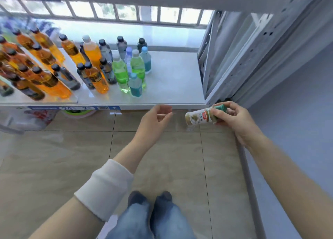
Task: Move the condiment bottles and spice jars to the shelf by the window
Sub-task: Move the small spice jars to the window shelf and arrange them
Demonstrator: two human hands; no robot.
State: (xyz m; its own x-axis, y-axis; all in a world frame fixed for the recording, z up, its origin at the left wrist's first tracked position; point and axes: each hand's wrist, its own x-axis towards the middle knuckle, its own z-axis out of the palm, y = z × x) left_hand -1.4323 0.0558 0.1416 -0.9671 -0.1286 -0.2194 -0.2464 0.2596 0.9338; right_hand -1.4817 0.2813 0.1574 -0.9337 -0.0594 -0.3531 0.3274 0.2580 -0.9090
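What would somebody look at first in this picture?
Probably the crowd of orange drink bottles standing on the left side of the white shelf, with bright green ones next to them. After that, the spice jar with its green cap, held sideways in the right hand near the shelf's front right corner. The left hand holds nothing.

Beige tiled floor, barred window, bright daylight, blue-grey wall
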